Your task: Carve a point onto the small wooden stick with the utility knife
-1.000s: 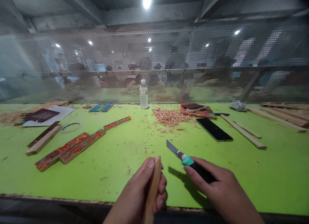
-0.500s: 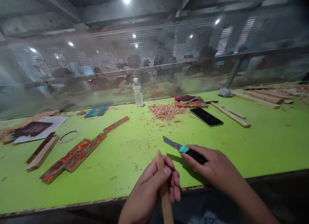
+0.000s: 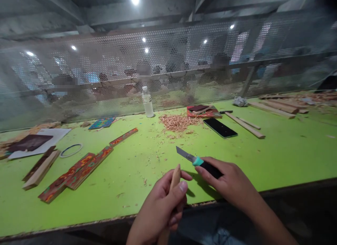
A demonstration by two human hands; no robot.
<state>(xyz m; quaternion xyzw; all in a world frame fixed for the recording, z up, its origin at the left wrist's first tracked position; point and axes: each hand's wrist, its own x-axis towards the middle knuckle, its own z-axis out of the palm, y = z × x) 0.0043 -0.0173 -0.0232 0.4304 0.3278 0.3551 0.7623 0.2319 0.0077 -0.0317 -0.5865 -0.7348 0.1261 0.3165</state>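
In the head view, your left hand (image 3: 164,202) grips a wooden stick (image 3: 175,178) low at the near edge of the green table (image 3: 276,160), its narrowed end pointing up and away from you. The thumb presses along the stick, the index finger reaches out behind it, and the remaining fingers are curled underneath, partly hidden; the grip appears chosen to leave the tip exposed while bracing the shaft. Your right hand (image 3: 228,180) is closed around the black-and-teal handle of a cutting knife (image 3: 209,167), thumb and index finger pinching near the collar, presumably for control close to the blade; the lower fingers cannot be judged. The blade points forward and left, apart from the stick, an angle that seems to keep its edge off your left fingers. The wood shavings (image 3: 179,122) are heaped farther back, possibly to leave the working space before you free. The phone (image 3: 220,128) lies flat beside them, the painted strips (image 3: 89,167) lie to the left, and the bottle (image 3: 147,102) stands upright near the mesh screen (image 3: 171,72), likely out of elbow range. The bottle carries a label, its print too small to read; no brand is legible on the knife or phone.
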